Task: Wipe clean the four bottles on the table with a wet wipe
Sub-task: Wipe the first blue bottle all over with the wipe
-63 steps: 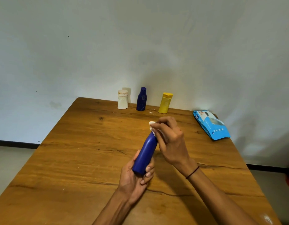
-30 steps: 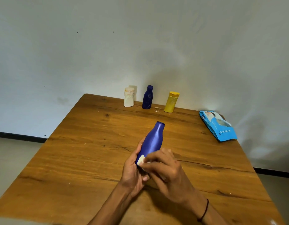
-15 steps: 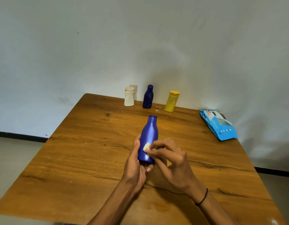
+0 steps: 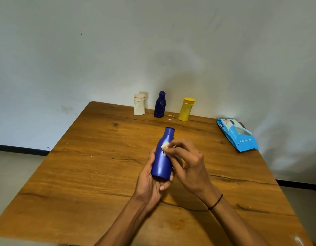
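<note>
The blue bottle is gripped at its base by the left hand, neck pointing away, while a wipe is pinched against its shoulder by the right hand.

The held bottle was glossy blue, the wipe white; behind stood a cream bottle, a navy bottle and a yellow bottle; the desk was streaked brown wood, the wipes pack light blue
</note>
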Demonstrator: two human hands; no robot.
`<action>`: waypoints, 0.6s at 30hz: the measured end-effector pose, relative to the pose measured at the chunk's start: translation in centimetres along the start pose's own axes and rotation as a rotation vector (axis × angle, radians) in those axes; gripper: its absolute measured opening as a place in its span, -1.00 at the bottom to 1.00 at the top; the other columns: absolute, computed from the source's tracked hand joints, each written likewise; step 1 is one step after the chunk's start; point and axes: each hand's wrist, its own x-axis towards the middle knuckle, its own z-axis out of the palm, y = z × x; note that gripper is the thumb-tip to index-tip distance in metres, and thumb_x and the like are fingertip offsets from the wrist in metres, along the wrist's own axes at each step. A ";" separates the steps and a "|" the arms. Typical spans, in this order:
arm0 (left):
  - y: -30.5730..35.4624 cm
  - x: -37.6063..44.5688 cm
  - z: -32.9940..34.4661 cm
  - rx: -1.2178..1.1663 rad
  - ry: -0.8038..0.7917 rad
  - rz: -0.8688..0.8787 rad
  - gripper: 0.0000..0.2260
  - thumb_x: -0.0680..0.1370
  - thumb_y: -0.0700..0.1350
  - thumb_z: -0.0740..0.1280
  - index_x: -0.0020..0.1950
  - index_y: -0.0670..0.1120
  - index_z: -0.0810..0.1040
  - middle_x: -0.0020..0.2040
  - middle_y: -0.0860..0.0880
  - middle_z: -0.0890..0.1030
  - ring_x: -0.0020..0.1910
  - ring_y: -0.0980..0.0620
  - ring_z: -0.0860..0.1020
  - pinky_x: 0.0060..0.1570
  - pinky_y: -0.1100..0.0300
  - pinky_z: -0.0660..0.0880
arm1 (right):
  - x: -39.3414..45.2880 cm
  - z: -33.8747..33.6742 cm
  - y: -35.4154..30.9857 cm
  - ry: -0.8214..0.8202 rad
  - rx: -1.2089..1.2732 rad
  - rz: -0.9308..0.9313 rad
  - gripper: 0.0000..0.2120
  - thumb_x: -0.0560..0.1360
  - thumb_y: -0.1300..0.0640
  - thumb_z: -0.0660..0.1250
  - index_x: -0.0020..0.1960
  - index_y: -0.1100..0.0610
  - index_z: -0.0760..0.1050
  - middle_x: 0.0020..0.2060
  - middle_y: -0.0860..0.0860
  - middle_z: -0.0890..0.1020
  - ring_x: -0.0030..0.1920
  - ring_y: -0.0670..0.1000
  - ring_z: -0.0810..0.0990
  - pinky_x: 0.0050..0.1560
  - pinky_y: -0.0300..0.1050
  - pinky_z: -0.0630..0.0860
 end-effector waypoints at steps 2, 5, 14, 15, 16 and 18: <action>0.4 0.6 -0.6 -0.082 0.008 -0.020 -0.48 0.69 0.15 0.22 0.46 -0.24 0.47 -0.08 -0.21 0.60 -0.38 -0.02 0.61 -0.57 0.23 0.51 | -1.6 0.5 -1.3 -0.093 0.041 -0.091 -0.82 0.53 0.40 0.45 0.11 0.24 0.68 0.14 0.09 0.62 0.16 0.08 0.59 0.12 0.06 0.55; 0.6 1.1 -2.1 -0.145 0.006 -0.046 -0.30 0.66 0.17 0.35 0.64 -0.21 0.24 0.07 -0.26 0.56 -0.06 -0.11 0.66 -0.08 0.06 0.69 | -3.5 1.1 -2.0 -0.208 0.049 -0.210 -0.85 0.57 0.33 0.41 0.11 0.24 0.68 0.13 0.11 0.63 0.10 0.07 0.59 0.13 0.07 0.49; -0.6 -0.5 -0.3 -0.032 -0.106 0.000 -0.61 0.70 0.07 0.15 0.51 0.07 0.49 0.09 -0.24 0.64 -0.29 -0.10 0.57 -0.57 0.21 0.44 | 1.1 0.6 0.0 0.024 -0.055 0.009 -0.81 0.53 0.36 0.46 0.13 0.23 0.66 0.14 0.09 0.60 0.19 0.04 0.56 0.20 0.05 0.55; -0.7 -0.5 -0.4 -0.037 -0.100 0.006 -0.63 0.71 0.07 0.15 0.48 0.07 0.52 0.10 -0.25 0.63 -0.29 -0.10 0.55 -0.55 0.21 0.43 | 1.7 0.6 0.0 0.043 -0.062 0.037 -0.81 0.53 0.36 0.46 0.13 0.23 0.65 0.15 0.09 0.60 0.20 0.04 0.57 0.22 0.05 0.55; -0.7 -0.5 -0.4 -0.057 -0.102 0.008 -0.62 0.71 0.07 0.15 0.48 0.05 0.53 0.10 -0.26 0.63 -0.29 -0.09 0.54 -0.55 0.21 0.43 | 1.9 0.6 -0.1 0.051 -0.057 0.052 -0.81 0.53 0.35 0.45 0.13 0.23 0.65 0.15 0.09 0.60 0.21 0.03 0.57 0.23 0.05 0.56; -0.4 -0.5 -0.4 -0.111 -0.105 0.013 -0.57 0.70 0.11 0.15 0.51 0.01 0.50 0.13 -0.23 0.64 -0.28 -0.03 0.57 -0.54 0.22 0.46 | 1.4 0.8 -0.9 0.016 -0.024 0.023 -0.82 0.52 0.35 0.44 0.11 0.23 0.65 0.15 0.08 0.59 0.22 -0.01 0.56 0.24 0.03 0.55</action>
